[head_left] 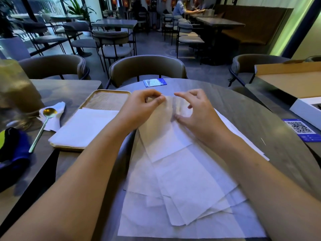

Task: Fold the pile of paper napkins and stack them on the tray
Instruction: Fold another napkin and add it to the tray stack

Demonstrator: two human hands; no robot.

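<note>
Filling the frame bottom, a round table (251, 108) carries a loose pile (182, 197) of white napkins, sheets overlapping at skewed angles, spread from the near edge up to the hands. Left of it a second, square table (57, 87) butts close. On that one sits a wooden tray (104, 95), its near half covered by a neat stack (83, 127) of folded napkins; far half bare. Both forearms reach in from the bottom.

One napkin (166, 129) lies on top of the pile at its far end, its far edge lifted off the table between the hands. Left hand (139, 108): thumb and forefinger pinch that lifted edge at the left, other fingers curled. Right hand (199, 112): thumb presses the napkin near its middle, forefinger extended over the top edge, remaining fingers loosely curled; whether the forefinger touches paper, can't tell.

Right edge: open cardboard box (291, 79), white box (307, 108) just in front, blue QR card (302, 129) near it. Another blue card (155, 82) at the far rim. Left of the tray, a gold spoon (43, 126) rests on a crumpled napkin (55, 117).
</note>
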